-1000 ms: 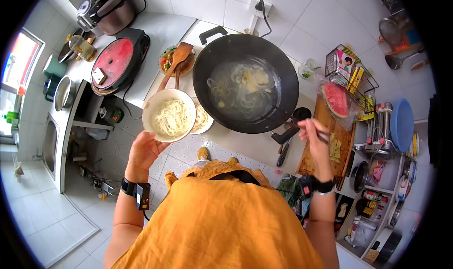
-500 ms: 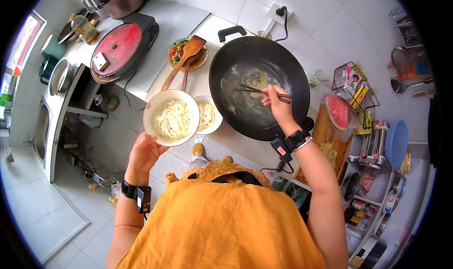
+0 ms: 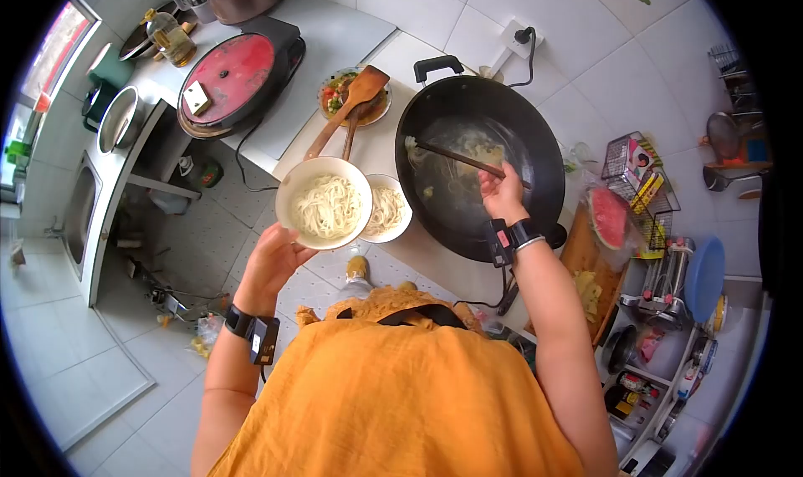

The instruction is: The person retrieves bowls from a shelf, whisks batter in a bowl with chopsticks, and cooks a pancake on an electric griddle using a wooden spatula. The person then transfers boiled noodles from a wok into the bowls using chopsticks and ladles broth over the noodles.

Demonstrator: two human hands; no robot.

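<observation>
My left hand (image 3: 274,258) grips the rim of a white bowl (image 3: 283,194) filled with noodles (image 3: 329,206). Closed around a pair of dark chopsticks (image 3: 460,157), my right hand (image 3: 503,194) is over the black wok (image 3: 535,138). The chopstick tips reach the wok's left inner side, where a small pale clump of noodles (image 3: 411,143) shows. Cloudy liquid with pale bits lies in the wok. A second bowl (image 3: 406,220) of noodles stands on the counter between the held bowl and the wok.
A wooden spatula (image 3: 365,84) and another wooden utensil rest across a dish of chopped vegetables (image 3: 335,88). At left is a red-lidded electric griddle (image 3: 238,63). A cutting board (image 3: 577,247), a wrapped watermelon piece (image 3: 606,218) and a wire basket (image 3: 619,159) are to the right.
The chopsticks have swung from the wok's middle to its left inner side, with a small clump of noodles at their tips. The whole view has shifted slightly; my left hand still holds the bowl.
</observation>
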